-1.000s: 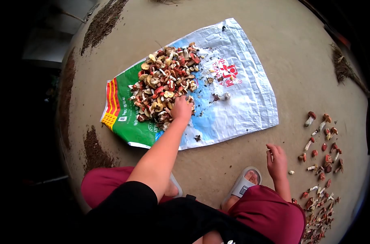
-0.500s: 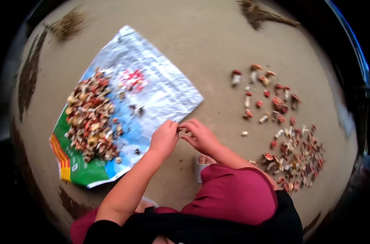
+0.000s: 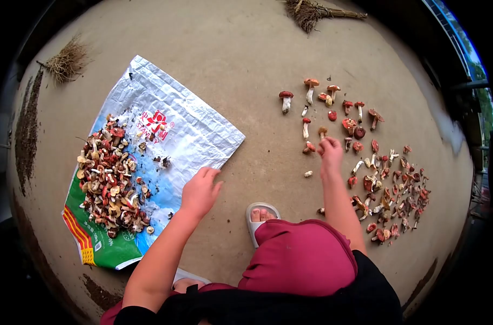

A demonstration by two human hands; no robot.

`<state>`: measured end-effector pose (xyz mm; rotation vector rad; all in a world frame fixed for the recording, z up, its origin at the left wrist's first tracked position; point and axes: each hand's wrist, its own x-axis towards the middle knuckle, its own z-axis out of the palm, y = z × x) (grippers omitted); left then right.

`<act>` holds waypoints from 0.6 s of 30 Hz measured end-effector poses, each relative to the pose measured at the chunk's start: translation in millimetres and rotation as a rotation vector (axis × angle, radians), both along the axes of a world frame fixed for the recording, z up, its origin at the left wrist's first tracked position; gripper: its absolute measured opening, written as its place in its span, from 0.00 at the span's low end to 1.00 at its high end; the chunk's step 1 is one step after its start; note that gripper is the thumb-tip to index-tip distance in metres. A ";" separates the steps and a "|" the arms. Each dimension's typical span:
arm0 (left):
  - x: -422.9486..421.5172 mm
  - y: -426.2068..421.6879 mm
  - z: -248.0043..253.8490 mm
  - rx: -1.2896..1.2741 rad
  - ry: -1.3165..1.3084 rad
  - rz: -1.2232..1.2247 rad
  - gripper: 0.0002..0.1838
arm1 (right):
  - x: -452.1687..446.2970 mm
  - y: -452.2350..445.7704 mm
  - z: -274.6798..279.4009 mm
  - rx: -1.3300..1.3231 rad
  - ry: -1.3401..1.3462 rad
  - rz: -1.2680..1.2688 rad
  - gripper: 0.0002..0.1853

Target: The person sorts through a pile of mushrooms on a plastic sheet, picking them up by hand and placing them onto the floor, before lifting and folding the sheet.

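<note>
While your left hand (image 3: 199,192) is hovering open near the sack (image 3: 203,135), your right hand (image 3: 331,156) is pinching a mushroom (image 3: 323,131), cap pointing away, loose mushrooms (image 3: 349,125) lying around it.

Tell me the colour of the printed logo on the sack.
The logo on the sack is red; it shows best in the head view.

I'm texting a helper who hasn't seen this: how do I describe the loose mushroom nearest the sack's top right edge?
Start at the large printed sack on the left, then look right to the mushrooms spread on bare ground. The one at their upper left has a red cap and thick whitish stem; its upper-right neighbour has an orange cap.
</note>
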<state>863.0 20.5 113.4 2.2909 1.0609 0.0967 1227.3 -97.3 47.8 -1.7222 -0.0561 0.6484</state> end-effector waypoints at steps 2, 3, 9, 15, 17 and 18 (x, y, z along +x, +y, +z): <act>-12.3 0.6 -7.5 -0.115 0.068 0.107 0.15 | 39.6 12.6 -14.4 -0.098 -0.134 0.021 0.08; -16.7 -2.0 -5.3 -0.111 0.078 0.125 0.15 | 53.8 25.8 -22.5 -0.134 -0.194 0.086 0.08; -65.3 -13.6 -13.4 -0.162 0.072 0.284 0.13 | 114.6 59.3 -87.1 -0.410 -0.637 0.266 0.09; -131.4 -19.2 -17.0 -0.083 0.050 0.555 0.09 | 131.4 12.6 -64.4 -0.453 -0.667 0.450 0.12; -158.0 -9.2 -3.5 -0.064 0.054 0.755 0.09 | 102.8 18.4 -50.2 -0.444 -1.059 0.530 0.10; -167.0 -2.1 -9.4 -0.033 0.039 0.830 0.09 | 86.8 10.2 -33.2 -0.400 -1.210 0.520 0.10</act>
